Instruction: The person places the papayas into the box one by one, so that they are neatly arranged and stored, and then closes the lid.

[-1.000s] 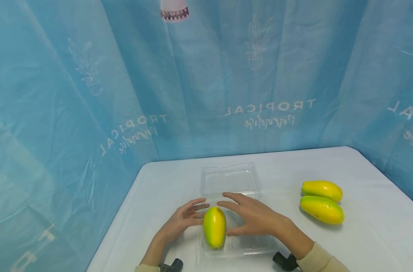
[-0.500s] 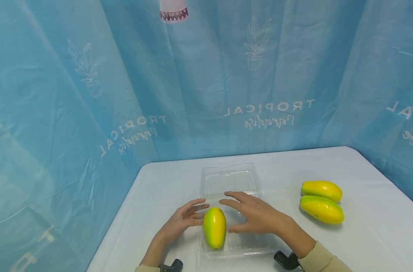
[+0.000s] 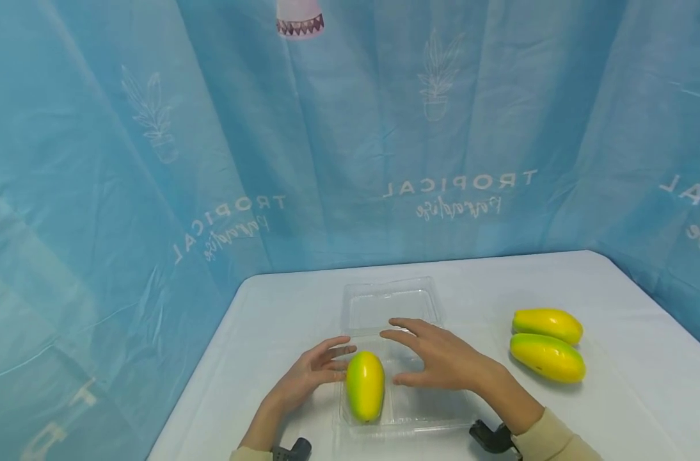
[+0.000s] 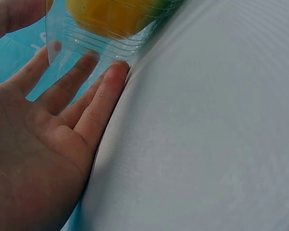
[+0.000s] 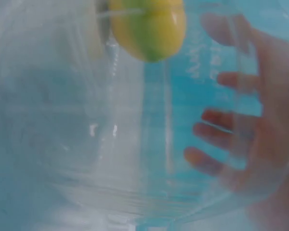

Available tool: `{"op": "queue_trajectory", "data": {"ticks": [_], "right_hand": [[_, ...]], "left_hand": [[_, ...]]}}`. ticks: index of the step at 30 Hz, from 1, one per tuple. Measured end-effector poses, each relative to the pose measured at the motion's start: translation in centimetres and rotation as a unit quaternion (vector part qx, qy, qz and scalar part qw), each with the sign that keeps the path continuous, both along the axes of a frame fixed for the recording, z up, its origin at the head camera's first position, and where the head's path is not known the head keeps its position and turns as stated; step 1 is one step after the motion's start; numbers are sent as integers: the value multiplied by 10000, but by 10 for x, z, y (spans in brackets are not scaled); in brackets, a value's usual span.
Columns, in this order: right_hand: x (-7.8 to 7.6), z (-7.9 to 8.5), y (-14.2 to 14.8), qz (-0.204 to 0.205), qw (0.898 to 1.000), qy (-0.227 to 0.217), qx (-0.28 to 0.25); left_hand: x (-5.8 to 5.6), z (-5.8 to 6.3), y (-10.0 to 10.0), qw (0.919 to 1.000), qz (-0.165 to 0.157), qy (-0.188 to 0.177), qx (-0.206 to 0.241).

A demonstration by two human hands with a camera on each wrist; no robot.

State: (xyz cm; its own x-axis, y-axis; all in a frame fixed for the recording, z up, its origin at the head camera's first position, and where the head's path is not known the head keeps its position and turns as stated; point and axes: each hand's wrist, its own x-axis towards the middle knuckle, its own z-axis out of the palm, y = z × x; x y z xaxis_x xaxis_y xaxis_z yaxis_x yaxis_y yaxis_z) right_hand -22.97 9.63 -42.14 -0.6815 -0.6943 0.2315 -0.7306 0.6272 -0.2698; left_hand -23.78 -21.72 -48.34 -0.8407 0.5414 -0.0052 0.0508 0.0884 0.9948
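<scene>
A glossy yellow-green papaya-like fruit [image 3: 365,387] lies lengthwise in the left part of a clear plastic clamshell box [image 3: 430,410], whose lid [image 3: 391,306] is folded back behind it. At the box's left side is my left hand [image 3: 306,378], fingers loosely extended. In the left wrist view its fingertips [image 4: 116,70] are at the box's ribbed wall, seemingly touching it. My right hand [image 3: 442,358] hovers over the right part of the box, fingers spread and thumb apart from the fruit. The right wrist view looks through clear plastic at that hand [image 5: 260,110] and the fruit [image 5: 151,31].
Two more yellow-green fruits [image 3: 548,357] lie side by side to the right on the white tablecloth [image 3: 626,384]. A blue printed curtain [image 3: 350,141] hangs along the table's back and sides. Dark wrist devices [image 3: 491,437] sit on both wrists.
My right hand has drawn back to the right and slightly up, away from the fruit. The left hand and the fruit stay about where they were.
</scene>
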Motion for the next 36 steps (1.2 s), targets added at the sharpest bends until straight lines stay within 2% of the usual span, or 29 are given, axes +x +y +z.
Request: {"op": "queue_trajectory", "data": {"ticks": [4, 11, 18, 25, 31, 36], "right_hand": [[-1, 1, 3, -7, 10000, -6, -16], [-1, 3, 16, -255, 9996, 55, -119], [-8, 9, 20, -105, 9996, 147, -217], [-13, 14, 36, -360, 9986, 155, -368], [-17, 18, 55, -606, 9972, 127, -422], [-21, 22, 70, -767, 9961, 279, -322]], "left_hand": [[0, 1, 0, 10000, -25, -15, 5], [-1, 1, 6, 9996, -234, 79, 114], [1, 1, 1, 9999, -52, 132, 43], [1, 2, -1, 9997, -190, 144, 105], [1, 2, -2, 9996, -154, 227, 109], [1, -1, -3, 9996, -172, 194, 119]]}}
